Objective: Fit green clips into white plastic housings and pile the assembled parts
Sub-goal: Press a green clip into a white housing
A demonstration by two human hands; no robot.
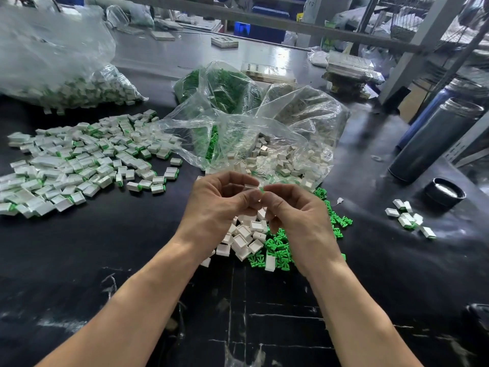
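Looking down from the head view, a white housing (251, 187) is pinched in the curled fingers of the left hand (219, 205), raised above the table (105, 247). A green clip (262, 190) is held against it in the narrowed fingers of the right hand (293, 210), seemingly for pressing home. Loose housings (246, 234) and loose clips (280, 247) are kept directly beneath for quick reach. The assembled pile (79, 165) is spread to the left, well apart, presumably to avoid mixing.
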